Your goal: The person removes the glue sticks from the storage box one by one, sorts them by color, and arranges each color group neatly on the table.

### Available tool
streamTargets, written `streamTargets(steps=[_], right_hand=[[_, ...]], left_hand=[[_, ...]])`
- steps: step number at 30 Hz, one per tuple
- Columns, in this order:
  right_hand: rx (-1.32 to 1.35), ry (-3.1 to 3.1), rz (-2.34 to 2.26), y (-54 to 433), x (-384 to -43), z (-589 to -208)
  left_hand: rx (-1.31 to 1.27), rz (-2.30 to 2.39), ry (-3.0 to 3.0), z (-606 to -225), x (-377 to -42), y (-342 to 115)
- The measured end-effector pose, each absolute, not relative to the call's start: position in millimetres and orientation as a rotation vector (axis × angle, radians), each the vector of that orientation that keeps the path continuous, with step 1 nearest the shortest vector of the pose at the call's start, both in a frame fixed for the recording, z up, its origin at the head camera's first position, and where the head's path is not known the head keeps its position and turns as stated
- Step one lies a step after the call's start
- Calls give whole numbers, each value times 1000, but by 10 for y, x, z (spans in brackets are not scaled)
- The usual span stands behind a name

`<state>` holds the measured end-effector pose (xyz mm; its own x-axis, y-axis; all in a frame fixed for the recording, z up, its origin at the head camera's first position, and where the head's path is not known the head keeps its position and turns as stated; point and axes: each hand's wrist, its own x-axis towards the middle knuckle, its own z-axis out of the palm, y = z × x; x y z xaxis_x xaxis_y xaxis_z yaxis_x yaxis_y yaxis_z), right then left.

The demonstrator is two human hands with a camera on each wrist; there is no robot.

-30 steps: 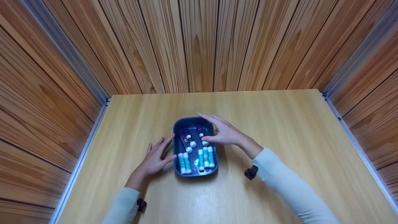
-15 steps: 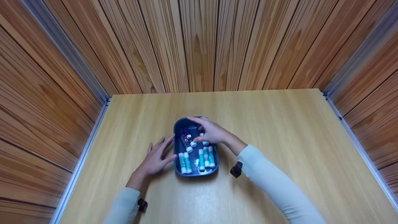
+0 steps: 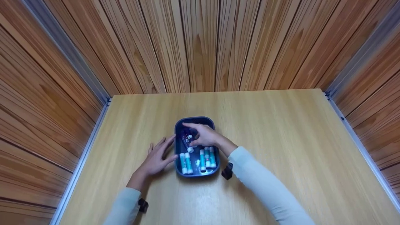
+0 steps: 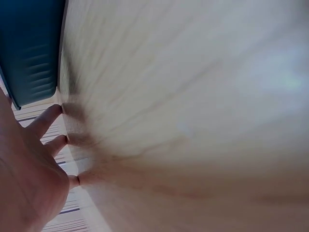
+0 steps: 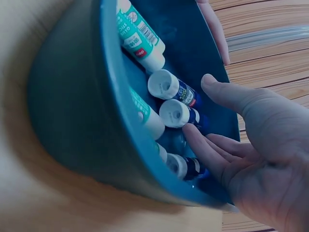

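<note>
A dark blue plastic bin (image 3: 197, 176) stands on the table. My left hand (image 3: 157, 160) rests beside its left wall, fingers spread, with fingertips down on the tabletop in the left wrist view. My right hand (image 3: 205, 135) reaches over the bin's right rim, thumb and fingers apart around dark blue glue sticks (image 5: 186, 94) with white caps. In the right wrist view one fingertip is right at the cap of a second dark glue stick (image 5: 175, 114). Several green glue sticks (image 3: 202, 161) lie at the bin's near end. My right hand partly hides the dark ones.
The bin sits mid-table on a light wooden tabletop (image 3: 268, 125). A wood-plank wall (image 3: 200, 47) rises behind, with metal posts (image 3: 353, 59) at the corners. Dark wrist cameras (image 3: 227, 171) hang under both sleeves.
My right hand has moved left and slightly nearer, from the bin's right rim to over the dark glue sticks inside on the left. My left hand has stayed in place.
</note>
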<state>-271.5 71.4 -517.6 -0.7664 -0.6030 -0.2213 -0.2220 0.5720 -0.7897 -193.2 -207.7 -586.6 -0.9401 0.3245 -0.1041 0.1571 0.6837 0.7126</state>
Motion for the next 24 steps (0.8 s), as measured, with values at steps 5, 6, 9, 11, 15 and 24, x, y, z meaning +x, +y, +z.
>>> streamTargets(steps=[5, 6, 9, 11, 15, 24], right_hand=[[-615, 2360, -1033, 659, -2719, -5242], [-600, 2353, -1023, 649, -2714, -5251], [-549, 2336, -1006, 599, -2693, -5270], [-517, 2327, -1002, 564, -2688, -5279], [-473, 2315, -993, 525, -2705, -5312], [-459, 2231, -1020, 579, -2767, -5370]], left_hand=[[406, 1108, 2663, -5848, -1930, -2084], [407, 1107, 2661, -5848, -1930, -2086], [399, 1106, 2658, -5853, -1929, -2096], [395, 1106, 2656, -5855, -1930, -2099], [392, 1113, 2655, -5862, -1929, -2105], [408, 1128, 2655, -5868, -1929, -2106]])
